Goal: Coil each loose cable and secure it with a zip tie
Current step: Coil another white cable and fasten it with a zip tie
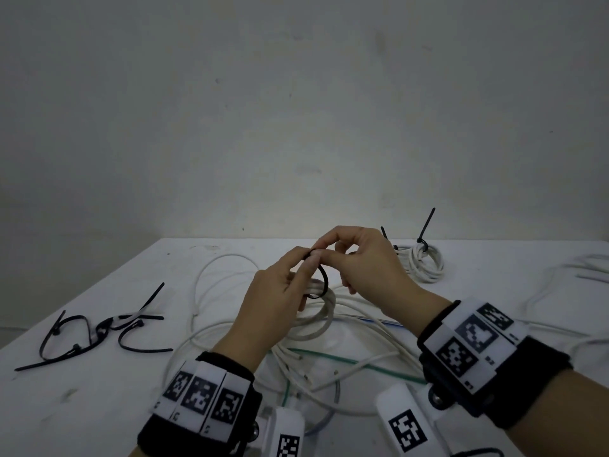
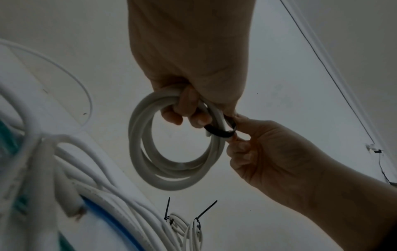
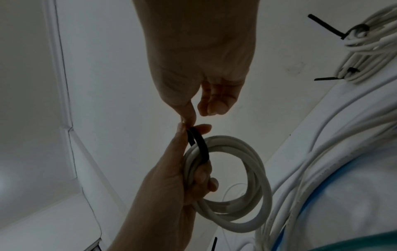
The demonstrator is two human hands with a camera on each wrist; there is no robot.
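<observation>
Your left hand holds a coiled white cable up above the white table, fingers curled through the ring and clamped round its bundled turns. The coil is smooth round-section cable, a few turns stacked into a neat circle. A black zip tie, a flat thin plastic strap, loops around the coil's turns just beside your left fingers. Your right hand pinches the tie's ends between thumb and forefinger at the top of the loop, its other fingers curled; your left thumb meets that pinch too. The tie loop looks loose, standing off the cable.

Under the hands a pile of loose cables sprawls on the table, mostly white, with one green and one blue strand. Spare black zip ties lie bent and curled on the left. A finished white bundle sits at the far right with two black tie tails sticking up. The table surface is matte with scuffs.
</observation>
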